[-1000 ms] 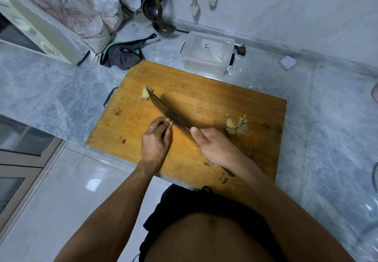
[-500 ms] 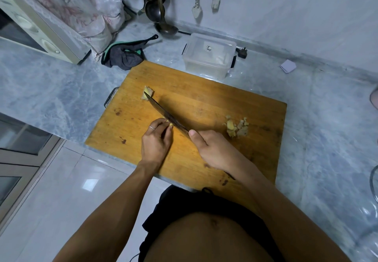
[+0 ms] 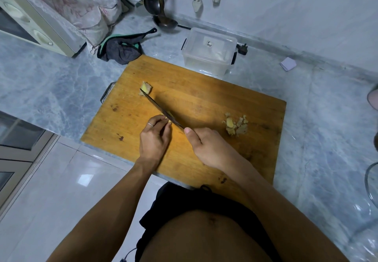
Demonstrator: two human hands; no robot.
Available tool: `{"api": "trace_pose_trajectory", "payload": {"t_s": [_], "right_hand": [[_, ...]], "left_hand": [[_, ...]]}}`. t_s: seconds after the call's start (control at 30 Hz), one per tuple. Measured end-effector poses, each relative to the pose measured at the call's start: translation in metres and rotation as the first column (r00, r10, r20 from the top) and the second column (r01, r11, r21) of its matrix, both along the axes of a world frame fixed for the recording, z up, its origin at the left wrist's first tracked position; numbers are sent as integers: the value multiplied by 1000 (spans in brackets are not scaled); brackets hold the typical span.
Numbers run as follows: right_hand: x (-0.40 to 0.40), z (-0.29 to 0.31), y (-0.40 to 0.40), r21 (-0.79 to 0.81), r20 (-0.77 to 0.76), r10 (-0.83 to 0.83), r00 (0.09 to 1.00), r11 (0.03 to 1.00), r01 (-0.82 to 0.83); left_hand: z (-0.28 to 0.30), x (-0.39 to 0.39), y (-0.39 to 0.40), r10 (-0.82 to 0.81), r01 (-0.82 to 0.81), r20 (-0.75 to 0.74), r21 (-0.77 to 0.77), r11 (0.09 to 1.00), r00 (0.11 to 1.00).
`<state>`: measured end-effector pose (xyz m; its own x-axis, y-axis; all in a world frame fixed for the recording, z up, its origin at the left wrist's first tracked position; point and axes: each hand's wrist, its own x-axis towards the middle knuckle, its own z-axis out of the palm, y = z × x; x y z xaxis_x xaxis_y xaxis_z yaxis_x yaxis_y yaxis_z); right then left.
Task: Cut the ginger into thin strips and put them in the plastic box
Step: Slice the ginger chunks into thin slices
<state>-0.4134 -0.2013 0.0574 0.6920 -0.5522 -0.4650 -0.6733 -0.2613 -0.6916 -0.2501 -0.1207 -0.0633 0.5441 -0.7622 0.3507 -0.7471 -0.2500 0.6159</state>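
On the cutting board [image 3: 204, 102]: knife [image 3: 163, 111] drawn back through ginger [image 3: 168, 116] pinched by left hand [image 3: 154, 139], right hand [image 3: 206, 147] gripping handle; slicing under way, plastic box [image 3: 208, 51] unfilled.

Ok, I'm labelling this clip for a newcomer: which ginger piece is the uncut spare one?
Start at the wooden cutting board on the marble counter. Near its far left corner, at the knife tip, lies a lone ginger chunk. Unlike the chopped heap on the right and the bit under the left hand, it is whole and untouched.
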Motion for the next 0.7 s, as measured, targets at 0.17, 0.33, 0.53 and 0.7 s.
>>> {"api": "trace_pose_trajectory", "payload": {"t_s": [0.17, 0.33, 0.53, 0.7], "right_hand": [[14, 0, 0, 5, 33, -27, 999, 1000, 27], [4, 1, -1, 6, -8, 13, 1000, 1000, -13], [0, -2, -2, 21, -34, 8, 999, 1000, -7], [4, -17, 3, 27, -18, -33, 999, 999, 34]], "left_hand": [[-2, 0, 0, 16, -16, -16, -17, 1000, 1000], [-1, 1, 0, 29, -30, -53, -27, 999, 998], [0, 1, -1, 42, -43, -69, -5, 999, 997], [0, 1, -1, 38, -39, -69, -9, 999, 997]]}}
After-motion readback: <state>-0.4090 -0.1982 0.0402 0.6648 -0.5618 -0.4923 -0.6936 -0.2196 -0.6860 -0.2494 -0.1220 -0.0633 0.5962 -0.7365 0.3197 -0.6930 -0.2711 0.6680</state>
